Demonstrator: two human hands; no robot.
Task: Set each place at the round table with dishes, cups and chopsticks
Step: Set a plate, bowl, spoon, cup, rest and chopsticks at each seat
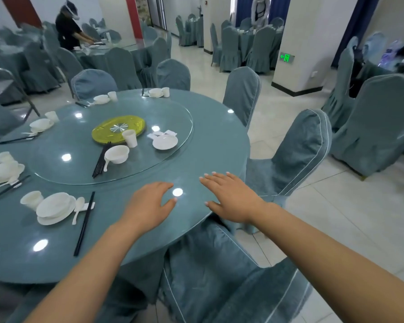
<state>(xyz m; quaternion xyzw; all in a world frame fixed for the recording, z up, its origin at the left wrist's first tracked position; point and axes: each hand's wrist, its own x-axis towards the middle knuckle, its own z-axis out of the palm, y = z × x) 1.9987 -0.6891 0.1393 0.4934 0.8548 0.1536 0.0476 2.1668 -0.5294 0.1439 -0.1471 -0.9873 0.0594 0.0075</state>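
Note:
My left hand point(149, 203) and my right hand point(231, 197) hover flat and empty over the near right edge of the round table point(215, 145), fingers straight. On the glass turntable point(56, 176) lie a white plate point(165, 142), a paper cup point(130, 138), a bowl point(117, 154) with a spoon, and black chopsticks point(101, 160). To my left a set place holds stacked dishes point(55, 207), a cup point(31, 199), a spoon point(78, 209) and chopsticks point(84, 223). Several more set places ring the table's left and far sides.
A yellow disc point(118, 131) sits at the turntable's centre. Covered chairs stand around the table, one point(219, 271) right below my arms, another point(296, 155) to the right. Another person point(68, 29) works at a far table. A pillar point(313, 43) stands at the right.

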